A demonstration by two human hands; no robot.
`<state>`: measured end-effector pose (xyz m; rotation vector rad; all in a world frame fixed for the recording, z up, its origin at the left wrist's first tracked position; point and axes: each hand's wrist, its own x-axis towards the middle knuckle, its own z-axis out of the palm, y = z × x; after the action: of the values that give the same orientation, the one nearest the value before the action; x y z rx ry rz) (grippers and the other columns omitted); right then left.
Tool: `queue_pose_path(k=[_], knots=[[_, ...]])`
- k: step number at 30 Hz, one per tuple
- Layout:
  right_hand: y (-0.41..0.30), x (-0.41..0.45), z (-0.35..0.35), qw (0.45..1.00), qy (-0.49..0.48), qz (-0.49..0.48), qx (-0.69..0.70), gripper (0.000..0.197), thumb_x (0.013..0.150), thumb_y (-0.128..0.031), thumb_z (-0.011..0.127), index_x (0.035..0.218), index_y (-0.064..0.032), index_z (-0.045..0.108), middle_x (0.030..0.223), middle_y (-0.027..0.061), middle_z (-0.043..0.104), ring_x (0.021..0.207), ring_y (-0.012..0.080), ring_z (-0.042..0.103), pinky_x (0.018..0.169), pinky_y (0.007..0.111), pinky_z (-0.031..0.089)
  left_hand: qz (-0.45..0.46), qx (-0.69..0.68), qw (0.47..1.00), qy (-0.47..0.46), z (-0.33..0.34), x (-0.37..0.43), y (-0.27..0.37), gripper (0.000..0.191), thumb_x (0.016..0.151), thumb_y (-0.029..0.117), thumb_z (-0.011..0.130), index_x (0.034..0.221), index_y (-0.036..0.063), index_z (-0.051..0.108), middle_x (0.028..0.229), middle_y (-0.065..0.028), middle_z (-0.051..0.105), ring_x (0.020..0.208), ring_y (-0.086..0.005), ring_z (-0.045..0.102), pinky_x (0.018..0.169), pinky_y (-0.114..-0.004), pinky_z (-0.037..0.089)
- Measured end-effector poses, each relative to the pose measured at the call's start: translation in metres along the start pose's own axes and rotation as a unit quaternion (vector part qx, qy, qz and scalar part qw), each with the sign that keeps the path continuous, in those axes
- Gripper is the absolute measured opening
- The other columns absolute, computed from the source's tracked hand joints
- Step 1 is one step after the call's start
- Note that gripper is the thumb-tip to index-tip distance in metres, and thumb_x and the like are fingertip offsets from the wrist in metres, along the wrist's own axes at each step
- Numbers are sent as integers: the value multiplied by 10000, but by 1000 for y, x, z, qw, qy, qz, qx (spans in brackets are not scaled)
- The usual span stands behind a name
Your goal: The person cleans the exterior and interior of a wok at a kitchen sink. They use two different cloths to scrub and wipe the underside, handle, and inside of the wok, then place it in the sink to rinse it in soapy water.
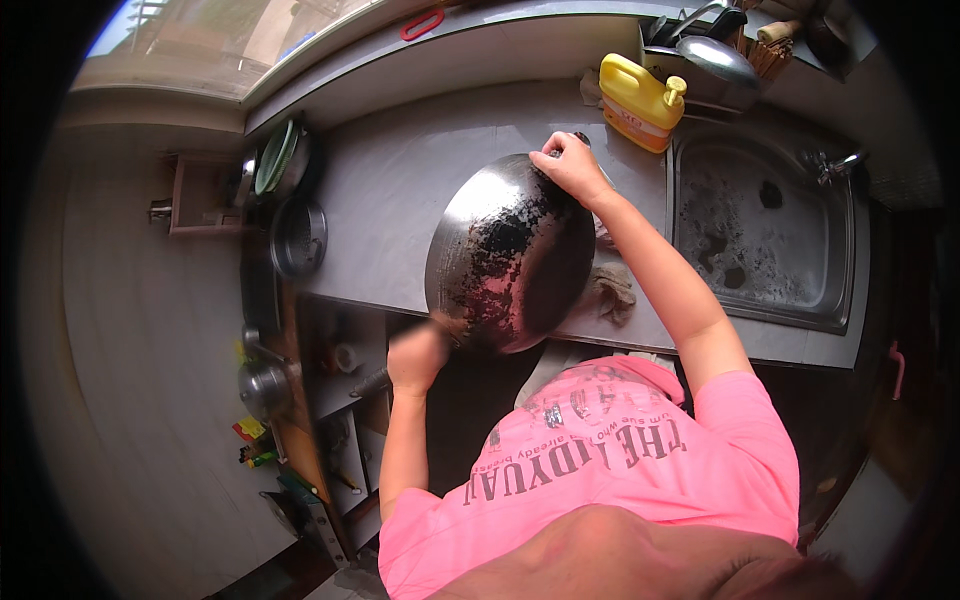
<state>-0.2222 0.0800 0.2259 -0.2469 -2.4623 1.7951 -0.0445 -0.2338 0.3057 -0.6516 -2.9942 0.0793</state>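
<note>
A metal wok [510, 247] is held tilted over the counter. Its outer underside faces me, shiny in places, with black scorched patches. My left hand [417, 355] is closed around the wok's long handle [369, 383], whose dark end sticks out beyond the fist. On the far rim, my right hand [571, 166] grips the wok, and a small dark tip shows past the fingers. A crumpled brown cloth [614, 292] lies on the counter right of the wok. The wok's inside is hidden.
A stainless steel sink [765, 315] with wet suds is at the right, under a faucet [834, 166]. A yellow jug [641, 101] stands behind it. Pans [298, 236] and a green basin [276, 157] line the left. Below, open shelves [341, 367] show beside a small pot [264, 386].
</note>
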Motion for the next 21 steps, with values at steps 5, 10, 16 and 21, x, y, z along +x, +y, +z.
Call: queue_pose_path(k=[5,10,16,21], knots=[[-76,-65,25,965,117,-230,-43,205,732,-152,676,668,-30,525,767,124,539,778,321,538,707,407,449,4,27,1000,-5,10,-11,-10,182,655,107,672,674,101,491,608,-58,568,563,-263,591,521,-377,466],[-99,-110,40,931,44,-359,-40,197,710,-55,671,636,-26,490,728,97,534,717,286,524,669,350,445,41,29,999,16,21,-18,-18,165,665,109,664,680,96,501,600,-73,574,550,-272,592,520,-375,470],[-100,-123,53,928,97,-353,-73,211,695,-52,676,601,-32,488,724,76,554,687,270,534,652,353,454,54,27,998,25,20,-6,-29,99,726,129,599,693,127,505,595,-56,553,546,-241,599,491,-343,475],[-94,-82,30,971,131,-194,-38,184,722,-66,654,604,-20,522,704,91,560,700,279,552,632,345,461,54,6,998,17,20,-11,-35,106,725,117,604,719,104,499,614,-64,574,562,-245,611,524,-351,490]])
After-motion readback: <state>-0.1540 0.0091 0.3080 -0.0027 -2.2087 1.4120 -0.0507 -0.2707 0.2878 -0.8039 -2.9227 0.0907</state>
